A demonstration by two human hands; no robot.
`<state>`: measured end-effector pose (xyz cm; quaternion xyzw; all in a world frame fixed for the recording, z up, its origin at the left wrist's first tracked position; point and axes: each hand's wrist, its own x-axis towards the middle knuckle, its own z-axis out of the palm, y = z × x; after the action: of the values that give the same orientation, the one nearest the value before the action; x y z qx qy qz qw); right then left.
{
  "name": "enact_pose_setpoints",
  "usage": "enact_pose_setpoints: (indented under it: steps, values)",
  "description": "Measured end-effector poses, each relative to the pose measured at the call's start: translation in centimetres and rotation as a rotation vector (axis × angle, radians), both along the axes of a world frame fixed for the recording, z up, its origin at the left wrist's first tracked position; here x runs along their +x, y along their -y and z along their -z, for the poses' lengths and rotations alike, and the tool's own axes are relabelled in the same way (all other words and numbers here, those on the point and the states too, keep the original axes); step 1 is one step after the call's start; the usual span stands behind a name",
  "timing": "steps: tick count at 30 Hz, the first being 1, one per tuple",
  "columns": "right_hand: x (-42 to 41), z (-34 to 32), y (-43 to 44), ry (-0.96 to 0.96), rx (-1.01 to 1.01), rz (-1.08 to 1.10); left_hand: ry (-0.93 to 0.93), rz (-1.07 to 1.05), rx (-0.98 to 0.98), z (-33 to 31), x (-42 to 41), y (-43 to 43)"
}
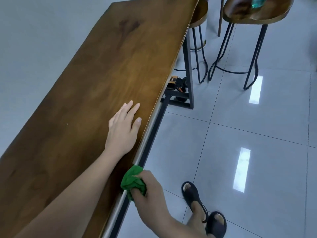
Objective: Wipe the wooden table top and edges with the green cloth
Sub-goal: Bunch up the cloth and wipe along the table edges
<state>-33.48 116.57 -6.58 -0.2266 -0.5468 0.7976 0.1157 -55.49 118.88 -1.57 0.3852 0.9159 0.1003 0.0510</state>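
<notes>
A long wooden table (96,79) runs from the lower left to the upper middle of the head view. My left hand (123,127) lies flat on its top near the right edge, fingers straight. My right hand (151,191) grips a bunched green cloth (133,181) and holds it against the table's right side edge, just below the top. Part of the cloth is hidden under my fingers.
Two wooden stools (257,12) on black wire legs stand at the upper right. A dark metal table frame (187,69) holds an orange and black item (176,82) under the top. My sandalled feet (204,206) stand on glossy grey tiles.
</notes>
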Motion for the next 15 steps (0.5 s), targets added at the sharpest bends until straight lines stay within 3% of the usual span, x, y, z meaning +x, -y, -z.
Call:
enact_pose_setpoints:
  steps: [7, 12, 15]
  values:
    - [-7.1, -1.1, -11.3, -0.027, 0.416, 0.220, -0.034, 0.018, -0.013, 0.3, 0.0, 0.1]
    - [-14.0, -1.1, -22.4, 0.179, 0.424, 0.296, -0.067, 0.017, -0.015, 0.4, -0.1, 0.0]
    - [-14.9, -0.7, -23.2, 0.234, 0.402, 0.333, -0.074, 0.018, -0.016, 0.6, -0.1, 0.1]
